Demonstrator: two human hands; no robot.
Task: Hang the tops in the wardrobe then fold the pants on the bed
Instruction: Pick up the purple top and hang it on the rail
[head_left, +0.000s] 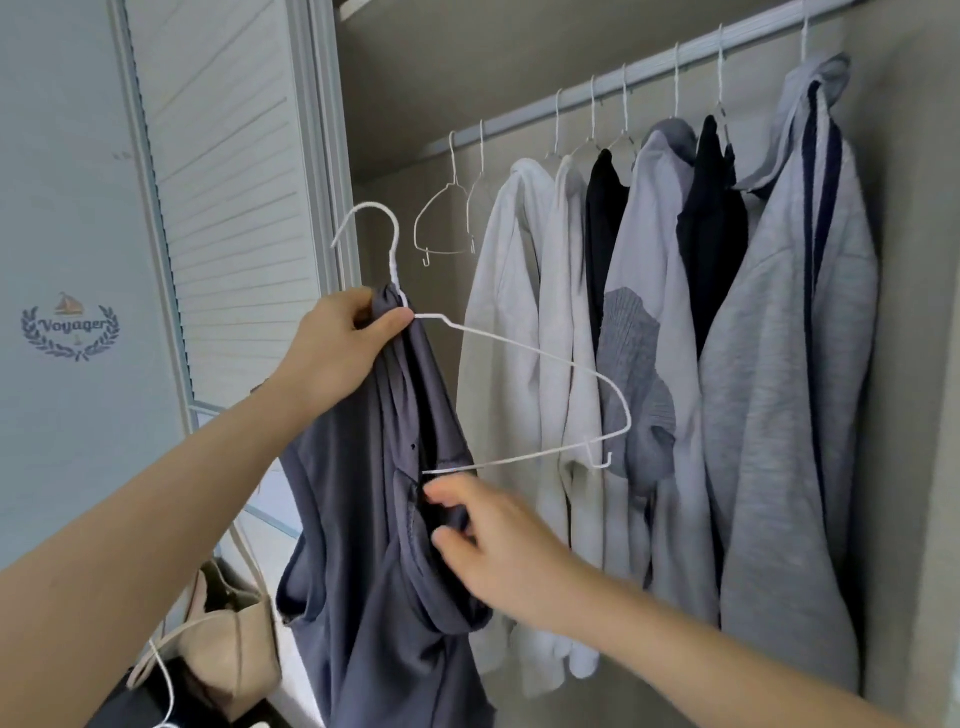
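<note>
Grey top (363, 519) hangs bunched on a white wire hanger (519, 353), in front of the open wardrobe and left of the garments on the rail (613, 78). Left hand (337, 348) pinches fabric and hanger neck together. Right hand (493, 540), below the hanger's bar, grasps the top's lower folds.

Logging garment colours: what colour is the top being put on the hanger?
Dark grey-blue top, head view.
</note>
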